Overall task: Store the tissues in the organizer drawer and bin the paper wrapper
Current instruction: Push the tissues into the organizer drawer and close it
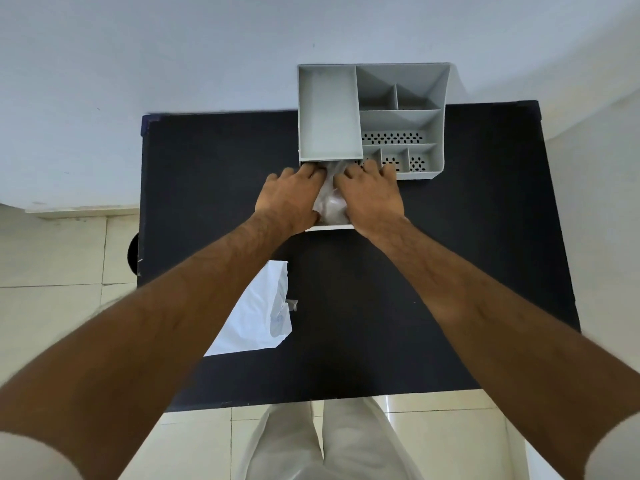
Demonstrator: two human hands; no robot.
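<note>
A grey organizer (pixel 401 119) with several compartments stands at the far edge of the black table (pixel 450 237). Its white drawer (pixel 329 227) is pulled out toward me under the left compartment. White tissues (pixel 331 199) lie bunched in the drawer. My left hand (pixel 289 197) presses on them from the left, and my right hand (pixel 372 195) from the right, fingers reaching toward the organizer's body. Both hands rest on the tissues; the drawer's inside is mostly hidden. A white paper wrapper (pixel 259 313) lies flat on the table nearer me, partly behind my left forearm.
A pale wall rises behind the table. Tiled floor shows left, right and in front of the table. A dark round object (pixel 132 252) peeks out beside the table's left edge. My legs in light trousers (pixel 325 441) stand at the near edge.
</note>
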